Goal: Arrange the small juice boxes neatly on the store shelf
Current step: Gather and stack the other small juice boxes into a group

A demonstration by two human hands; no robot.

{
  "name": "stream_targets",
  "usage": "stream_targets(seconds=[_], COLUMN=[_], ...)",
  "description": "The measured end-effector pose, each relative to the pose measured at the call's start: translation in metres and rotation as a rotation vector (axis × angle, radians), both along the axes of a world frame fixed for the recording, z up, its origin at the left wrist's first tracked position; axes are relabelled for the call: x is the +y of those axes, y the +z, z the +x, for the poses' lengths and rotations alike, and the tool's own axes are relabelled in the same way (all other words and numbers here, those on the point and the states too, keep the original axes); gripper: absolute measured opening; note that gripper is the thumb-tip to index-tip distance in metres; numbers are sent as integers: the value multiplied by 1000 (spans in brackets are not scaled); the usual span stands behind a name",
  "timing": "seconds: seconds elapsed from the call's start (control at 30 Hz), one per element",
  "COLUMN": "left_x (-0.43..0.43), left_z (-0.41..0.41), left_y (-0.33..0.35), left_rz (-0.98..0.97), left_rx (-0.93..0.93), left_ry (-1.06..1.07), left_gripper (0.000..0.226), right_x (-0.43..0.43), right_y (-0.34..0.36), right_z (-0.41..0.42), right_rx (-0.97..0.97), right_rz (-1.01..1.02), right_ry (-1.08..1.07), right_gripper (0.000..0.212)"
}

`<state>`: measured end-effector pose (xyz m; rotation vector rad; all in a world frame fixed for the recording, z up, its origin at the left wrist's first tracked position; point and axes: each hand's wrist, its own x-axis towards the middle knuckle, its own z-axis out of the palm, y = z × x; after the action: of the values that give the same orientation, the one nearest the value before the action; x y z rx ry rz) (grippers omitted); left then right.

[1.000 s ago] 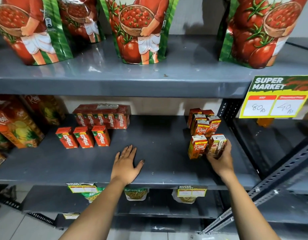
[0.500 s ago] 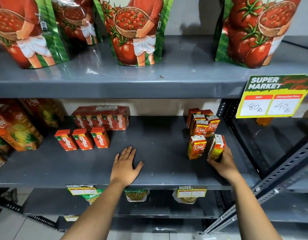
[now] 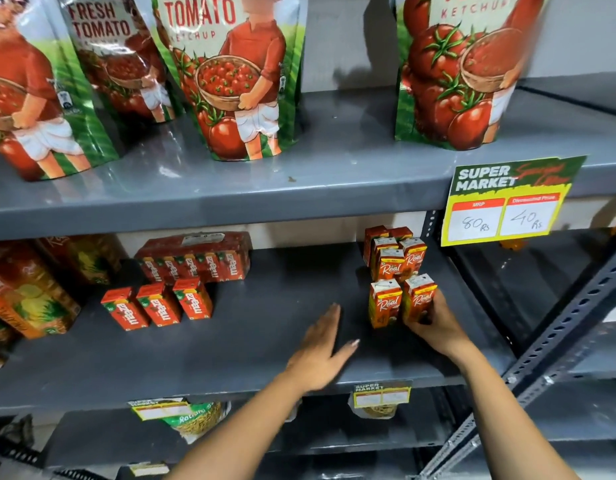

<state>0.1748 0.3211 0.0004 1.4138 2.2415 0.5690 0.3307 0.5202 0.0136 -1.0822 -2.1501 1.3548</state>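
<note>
On the right of the grey middle shelf (image 3: 265,344) two small Real juice boxes stand upright side by side at the front. My right hand (image 3: 434,323) grips the right one (image 3: 419,296), which touches the left one (image 3: 385,303). Behind them stands a cluster of several more Real boxes (image 3: 393,258). My left hand (image 3: 320,348) hovers over the shelf with fingers extended, slightly blurred, holding nothing. Three red Maaza boxes (image 3: 157,306) stand in a row to the left.
A shrink-wrapped Maaza multipack (image 3: 195,258) lies at the back. Large Real cartons (image 3: 29,292) fill the left end. Tomato ketchup pouches (image 3: 237,81) stand on the upper shelf. A yellow price tag (image 3: 503,202) hangs at the right, next to a perforated metal upright (image 3: 559,330).
My right hand turned the tilted box upright and set it against the front left box. My left hand lifted off the shelf and shifted right.
</note>
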Motion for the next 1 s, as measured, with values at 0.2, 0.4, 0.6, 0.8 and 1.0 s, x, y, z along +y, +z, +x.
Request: stream_targets(seconds=[0.2,0.4,0.6,0.8,1.0], left_x=[42,45,23,-14,-38], left_z=[38,45,52,65,83], left_y=[27,26,18,12,14], left_rz=[116,125,150,188,173], left_rx=[-366,-424,-456,-442,-438], left_ry=[-11,15,38,13,-32], left_gripper=[72,72,74,75,91], right_x=[-7,-20,-37,-65,-89], right_y=[1,2,-4,-20,-27], right_z=[-5,-7,-1,16,36], right_rx=[-66,-121,-68,-40,44], right_rz=[46,93,74,94,32], right_ry=[42,38,85,118,135], right_gripper=[74,86,80,91,93])
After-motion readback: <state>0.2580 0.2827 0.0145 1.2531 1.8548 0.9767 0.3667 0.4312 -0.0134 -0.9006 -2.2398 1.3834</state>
